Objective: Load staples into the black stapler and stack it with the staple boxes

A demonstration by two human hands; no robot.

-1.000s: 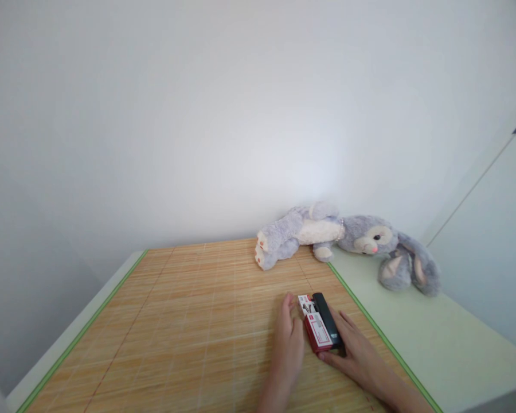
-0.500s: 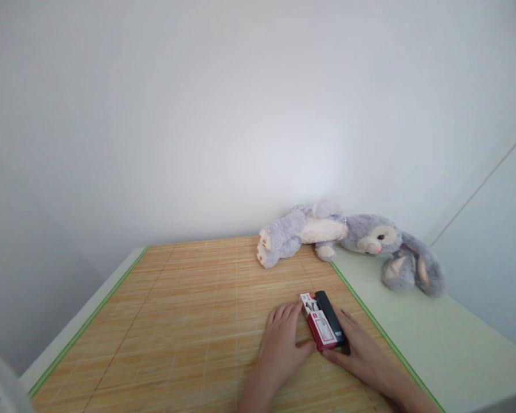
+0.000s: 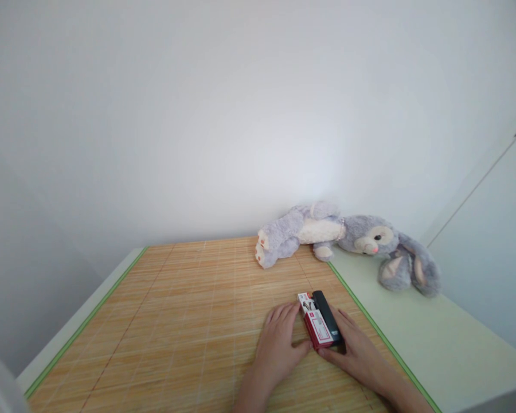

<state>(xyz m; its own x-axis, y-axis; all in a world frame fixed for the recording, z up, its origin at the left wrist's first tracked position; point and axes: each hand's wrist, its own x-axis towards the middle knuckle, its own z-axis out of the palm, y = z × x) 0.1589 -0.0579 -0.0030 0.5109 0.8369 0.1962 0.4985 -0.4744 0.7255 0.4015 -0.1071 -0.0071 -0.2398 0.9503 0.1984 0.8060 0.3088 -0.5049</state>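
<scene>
A small red-and-white box [image 3: 317,328] lies on the bamboo mat [image 3: 167,321], with its far end open on a few dark metallic pieces. Against its right side rests a long black object [image 3: 327,315] that looks like a stapler. My left hand [image 3: 277,347] holds the box from the left, fingertips at the far part and thumb at the near left corner. From the right, my right hand [image 3: 355,350] grips the black object, its thumb by the near end of the box. Both hands are low over the mat.
A grey plush rabbit [image 3: 320,230] lies on its side along the back, by the white wall. The mat has a green edge, and the pale table [image 3: 434,338] shows beyond it. Part of a white curved object [image 3: 2,381] shows at the lower left.
The whole view has shifted slightly, so the rabbit, box and hands appear a little farther left. Both hands keep the same hold.
</scene>
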